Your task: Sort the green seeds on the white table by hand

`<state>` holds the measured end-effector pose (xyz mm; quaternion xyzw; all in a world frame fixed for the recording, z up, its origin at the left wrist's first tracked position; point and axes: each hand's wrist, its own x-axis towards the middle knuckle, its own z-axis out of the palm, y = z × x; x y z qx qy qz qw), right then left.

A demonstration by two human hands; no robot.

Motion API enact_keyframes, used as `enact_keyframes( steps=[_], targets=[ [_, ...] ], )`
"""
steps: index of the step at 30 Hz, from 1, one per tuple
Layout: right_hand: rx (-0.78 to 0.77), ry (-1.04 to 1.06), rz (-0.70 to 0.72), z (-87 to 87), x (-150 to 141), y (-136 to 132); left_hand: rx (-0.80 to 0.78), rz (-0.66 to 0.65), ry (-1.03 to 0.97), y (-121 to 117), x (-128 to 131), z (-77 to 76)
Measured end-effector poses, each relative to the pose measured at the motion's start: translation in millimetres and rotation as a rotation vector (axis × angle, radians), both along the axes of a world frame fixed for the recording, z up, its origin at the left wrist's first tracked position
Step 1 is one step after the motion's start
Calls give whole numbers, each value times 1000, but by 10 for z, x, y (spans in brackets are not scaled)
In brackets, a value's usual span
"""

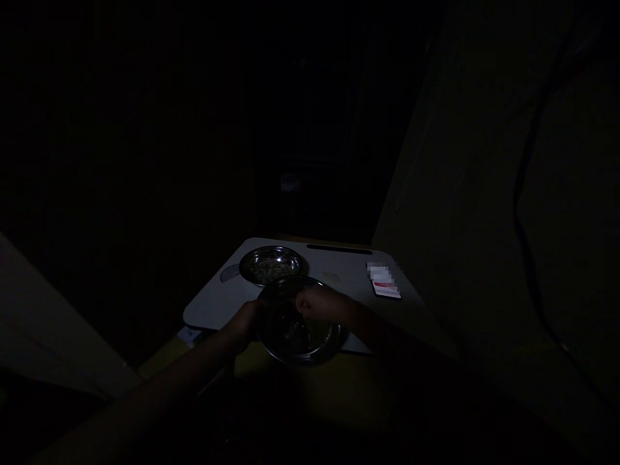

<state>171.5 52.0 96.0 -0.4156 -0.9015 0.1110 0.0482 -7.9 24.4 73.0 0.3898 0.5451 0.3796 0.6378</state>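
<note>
A shiny metal bowl (pixel 281 342) is at the near edge of a small white table, partly over the edge. My left hand (pixel 243 325) is closed on its left rim. Over the inside of this bowl is my right hand (pixel 320 303), its fingers curled together; darkness hides what they hold, if anything. Small greenish pieces (pixel 318 334) lie in the bowl's right side, too dim to name. Just behind, a second metal bowl (pixel 271 252) stands on the table with small pale-green pieces (pixel 272 270) in it.
The white table (pixel 217 303) has a dark slot (pixel 339 248) along its far edge. A phone (pixel 385 284) with a lit screen lies at the right. A dark cable (pixel 526 252) hangs along the right wall. The room is very dark.
</note>
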Motion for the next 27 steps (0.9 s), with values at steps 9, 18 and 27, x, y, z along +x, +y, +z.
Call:
enact_keyframes(
  steps=[9,18,27],
  targets=[
    [67,-201,2,-31,-33,-85,40,7,-30,19,21,-20],
    [115,-266,-9,1,-114,-162,46,-6,-16,66,47,-75],
    [139,-157,-27,101,-19,-51,36,23,-9,41,45,-24]
  ],
)
